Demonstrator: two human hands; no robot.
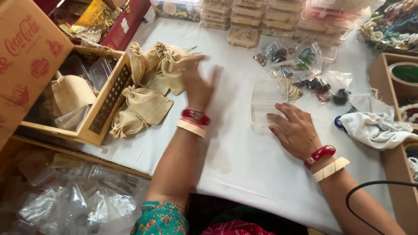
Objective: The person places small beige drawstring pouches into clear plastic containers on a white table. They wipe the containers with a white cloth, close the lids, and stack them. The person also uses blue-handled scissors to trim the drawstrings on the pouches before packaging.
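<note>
Nearest, below the left wrist: a heap of clear bags (82, 202) under the edge of the surface (244, 165), draped in white cloth. Red and cream bangles on both wrists.

Right hand (295, 130) flat on the cloth, fingers spread, nothing gripped; fingertips touching the near edge of a clear box (265, 104) lying just ahead of them. Left hand (198, 85) raised above the cloth, blurred, fingers open and apart, holding nothing, just beside a cluster of jute pouches (150, 87). More pouches lying left of that wrist, against a wooden crate (106, 106) with a perforated side; another pouch and clear bags inside the crate. Cardboard box (26, 61) leaning over the crate's far-left side.

Right of the right hand: a crumpled white cloth (374, 124), touching a wooden tray (392, 82) at the edge of view, with a roll of tape in it.

Beyond the clear box: small plastic packets (300, 65) of dark and coloured trinkets, scattered close together. Farther still, past both hands: stacks of clear cases (257, 19) in rows along the back of the surface. Far right corner: a pile of beaded strings (392, 26).
</note>
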